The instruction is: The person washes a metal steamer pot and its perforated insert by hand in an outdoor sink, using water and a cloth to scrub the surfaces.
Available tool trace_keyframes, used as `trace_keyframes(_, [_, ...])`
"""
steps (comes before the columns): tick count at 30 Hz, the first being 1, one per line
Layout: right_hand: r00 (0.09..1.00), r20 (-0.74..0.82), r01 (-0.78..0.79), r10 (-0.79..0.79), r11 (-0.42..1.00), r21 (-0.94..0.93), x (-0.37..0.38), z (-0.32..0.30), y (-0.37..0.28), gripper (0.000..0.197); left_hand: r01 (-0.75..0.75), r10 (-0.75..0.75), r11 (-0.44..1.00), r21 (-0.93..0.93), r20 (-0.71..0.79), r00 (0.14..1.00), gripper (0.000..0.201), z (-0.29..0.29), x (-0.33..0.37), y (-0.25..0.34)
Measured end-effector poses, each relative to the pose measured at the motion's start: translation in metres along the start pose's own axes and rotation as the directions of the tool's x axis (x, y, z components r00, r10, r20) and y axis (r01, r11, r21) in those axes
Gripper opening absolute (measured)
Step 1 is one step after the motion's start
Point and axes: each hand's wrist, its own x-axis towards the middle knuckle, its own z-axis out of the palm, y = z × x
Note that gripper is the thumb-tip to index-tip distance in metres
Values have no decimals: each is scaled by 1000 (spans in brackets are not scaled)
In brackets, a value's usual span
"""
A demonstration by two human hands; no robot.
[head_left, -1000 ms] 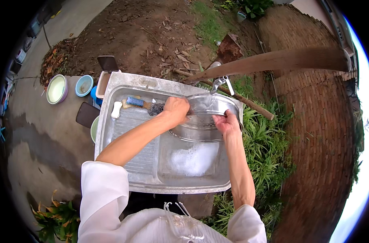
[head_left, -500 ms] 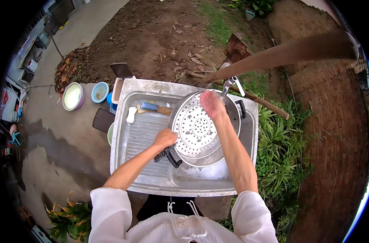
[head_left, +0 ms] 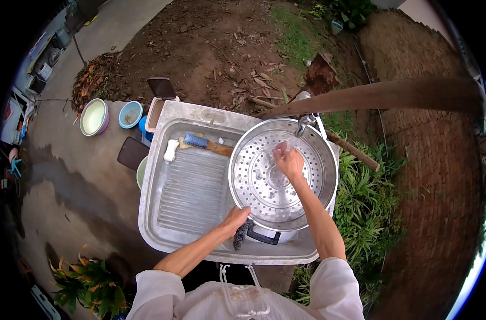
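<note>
A round metal steamer pan (head_left: pixel 243 184) with a perforated bottom sits in the right part of the sink, under the tap (head_left: pixel 305 124). My left hand (head_left: pixel 236 220) is closed on its near-left rim, with a dark scouring pad (head_left: pixel 241 236) hanging below the fingers. Beside that hand, a black loop handle (head_left: pixel 264 236) shows at the pan's near side. Over the perforated bottom, below the spout, my right hand (head_left: pixel 290 162) has its fingers loosely bent. Water glistens around its fingertips, and I see no object in it.
A blue-bristled brush (head_left: pixel 196 141) and a white bone-shaped thing (head_left: pixel 171 150) lie in the ribbed left part of the stone sink (head_left: pixel 149 213). A wooden beam (head_left: pixel 381 97) crosses beyond the tap. Basins (head_left: pixel 130 114) stand on the ground to the left; green plants (head_left: pixel 363 192) grow right.
The steamer pan has shifted right, its inside now turned more squarely upward. My left hand has moved right with the rim. My right hand has come down into the pan, its palm now turned away.
</note>
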Motion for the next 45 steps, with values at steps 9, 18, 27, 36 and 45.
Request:
trace_keyframes(9, [968, 128, 233, -217, 965, -121, -25, 16, 1, 63, -139, 223, 944, 300, -267, 937, 40, -8, -52, -10])
trace_keyframes(18, [893, 67, 440, -445, 895, 73, -32, 63, -87, 54, -226, 373, 876, 425, -303, 877, 38, -5, -41, -17])
trace_keyframes(27, [712, 415, 620, -567, 785, 9, -83, 25, -15, 61, -341, 421, 904, 259, -392, 818, 30, -16, -32, -32])
trace_keyframes(36, [880, -473, -139, 41, 975, -173, -108, -69, 56, 57, -396, 410, 910, 121, -126, 903, 32, -46, 32, -26])
trace_keyframes(45, [648, 221, -314, 729, -9, 949, -186, -102, 95, 45, -477, 375, 749, 460, 299, 877, 35, -53, 106, 44])
